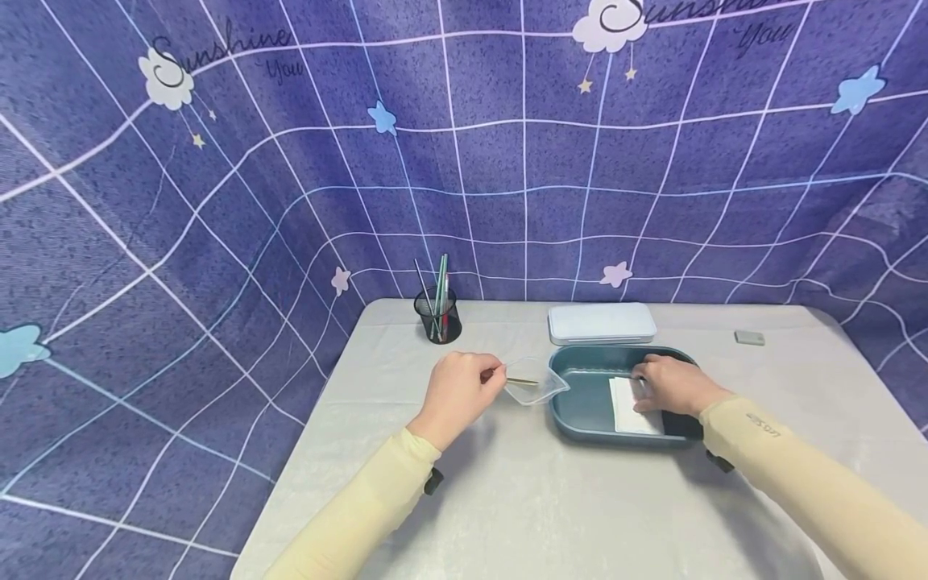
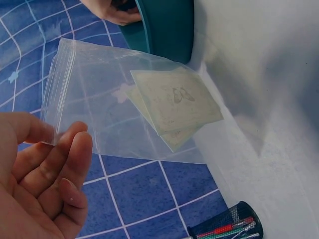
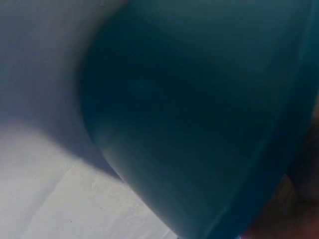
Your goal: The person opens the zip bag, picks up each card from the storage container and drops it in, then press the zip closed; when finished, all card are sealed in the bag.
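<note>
Left hand (image 2: 40, 174) pinches a clear zip bag (image 2: 124, 99) holding pale printed cards (image 2: 174, 102), while right hand (image 1: 670, 385), fingers flat, presses white paper (image 1: 625, 407) inside teal tray (image 1: 580, 403).

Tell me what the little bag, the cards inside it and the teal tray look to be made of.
The bag looks like thin clear plastic film: see-through, glossy, with a press-seal strip along its edge. The cards seem matte pale paper or thin card, printed faintly. The tray looks like moulded hard plastic, smooth, with rounded corners and a soft sheen, though coated metal cannot be ruled out.
</note>
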A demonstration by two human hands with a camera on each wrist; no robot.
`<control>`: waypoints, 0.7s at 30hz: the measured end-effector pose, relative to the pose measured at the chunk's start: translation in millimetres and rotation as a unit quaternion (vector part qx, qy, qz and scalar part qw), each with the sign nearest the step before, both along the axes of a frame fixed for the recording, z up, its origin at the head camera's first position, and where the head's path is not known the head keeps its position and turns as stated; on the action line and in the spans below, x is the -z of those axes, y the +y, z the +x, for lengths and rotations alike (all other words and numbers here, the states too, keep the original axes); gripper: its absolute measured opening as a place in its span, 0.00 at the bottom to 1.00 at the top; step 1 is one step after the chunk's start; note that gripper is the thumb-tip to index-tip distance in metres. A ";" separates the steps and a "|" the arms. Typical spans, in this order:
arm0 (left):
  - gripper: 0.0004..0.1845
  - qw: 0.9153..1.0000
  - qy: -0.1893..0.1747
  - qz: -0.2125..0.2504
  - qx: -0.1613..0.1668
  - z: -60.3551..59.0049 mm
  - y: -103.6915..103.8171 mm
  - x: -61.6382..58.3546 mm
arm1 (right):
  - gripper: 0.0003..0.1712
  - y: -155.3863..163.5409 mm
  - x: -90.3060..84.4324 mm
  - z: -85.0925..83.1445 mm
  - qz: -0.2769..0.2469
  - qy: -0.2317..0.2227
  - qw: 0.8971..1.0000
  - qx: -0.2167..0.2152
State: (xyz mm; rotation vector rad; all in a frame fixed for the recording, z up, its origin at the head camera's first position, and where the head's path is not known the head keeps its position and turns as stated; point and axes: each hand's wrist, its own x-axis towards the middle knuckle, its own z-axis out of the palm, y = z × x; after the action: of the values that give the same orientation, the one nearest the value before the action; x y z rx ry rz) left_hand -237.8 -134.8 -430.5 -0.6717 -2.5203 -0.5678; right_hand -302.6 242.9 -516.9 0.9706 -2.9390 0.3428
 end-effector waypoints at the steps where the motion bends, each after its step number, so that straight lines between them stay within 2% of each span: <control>1: 0.08 1.000 0.000 0.000 0.000 0.0 0.1 -0.1 | 0.29 -0.5 -0.7 0.4 0.001 0.000 1.000 0.003; 9: 0.08 1.000 -0.007 0.000 -0.001 0.7 0.3 -0.6 | 0.27 -2.7 -5.5 0.8 -0.006 0.018 1.000 0.023; 21: 0.08 1.000 -0.007 0.001 0.000 0.1 1.1 -0.2 | 0.09 -1.7 -23.7 2.1 -0.030 0.029 0.999 0.017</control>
State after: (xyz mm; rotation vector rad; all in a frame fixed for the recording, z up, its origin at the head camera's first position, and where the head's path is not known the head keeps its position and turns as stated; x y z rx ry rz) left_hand -237.7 -133.8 -430.3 -0.6698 -2.5323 -0.5769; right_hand -300.5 241.2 -493.3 0.9069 -2.8722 0.3910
